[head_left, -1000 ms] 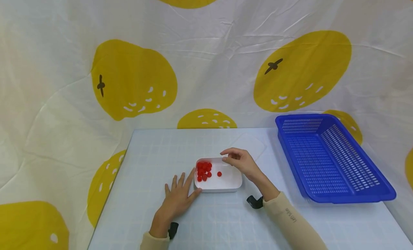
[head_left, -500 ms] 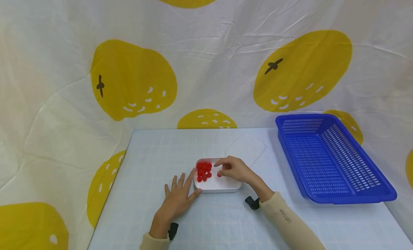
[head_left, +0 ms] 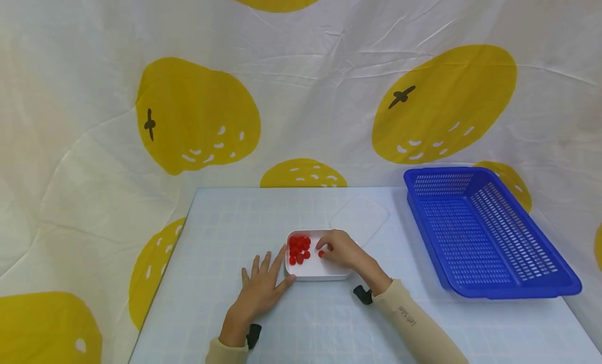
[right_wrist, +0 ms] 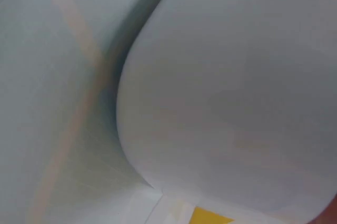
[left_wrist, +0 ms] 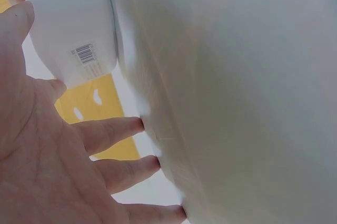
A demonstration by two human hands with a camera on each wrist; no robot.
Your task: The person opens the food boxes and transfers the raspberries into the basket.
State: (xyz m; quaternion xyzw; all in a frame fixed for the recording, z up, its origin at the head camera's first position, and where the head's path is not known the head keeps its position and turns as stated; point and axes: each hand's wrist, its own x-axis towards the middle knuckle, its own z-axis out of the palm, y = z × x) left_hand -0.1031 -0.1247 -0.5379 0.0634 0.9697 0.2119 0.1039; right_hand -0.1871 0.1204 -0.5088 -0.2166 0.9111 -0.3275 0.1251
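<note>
- Berries (head_left: 298, 249), small and red, lie heaped in the left end of a white tray (head_left: 324, 271) near the middle of the worktop (head_left: 221, 223).
- One berry (head_left: 321, 254) sits apart from the heap, toward the middle of the tray, right at the fingertips of the right hand (head_left: 339, 249).
- Right hand reaches down into the tray, its fingers (head_left: 324, 244) curled together over the lone berry; they look pinched on it, though the head view is too small to show the contact itself.
- Left hand (head_left: 260, 291) lies flat on the worktop at the tray's near left corner, fingers (head_left: 268, 262) straight and spread, released and holding nothing; the forefinger runs along the tray's left wall and the thumb (head_left: 284, 284) lies against its near edge.
- From the left wrist, the palm (left_wrist: 31, 145) and three straight fingers rest by the tray (left_wrist: 73, 29), whose white side carries a barcode label (left_wrist: 84, 54).
- From the right wrist, only the rounded white corner of the tray (right_wrist: 237, 92) on the pale worktop shows; the fingers are out of that view.
- Clear lid (head_left: 359, 218) lies flat on the worktop just behind the tray, to the right.
- Blue basket (head_left: 484, 233) with slotted walls stands at the right edge of the worktop, well apart from the tray.
- White cloth (head_left: 301, 82) printed with yellow fruit hangs behind and around the worktop.
- Both forearms wear beige sleeves (head_left: 418, 327), each with a black strap at the wrist.
</note>
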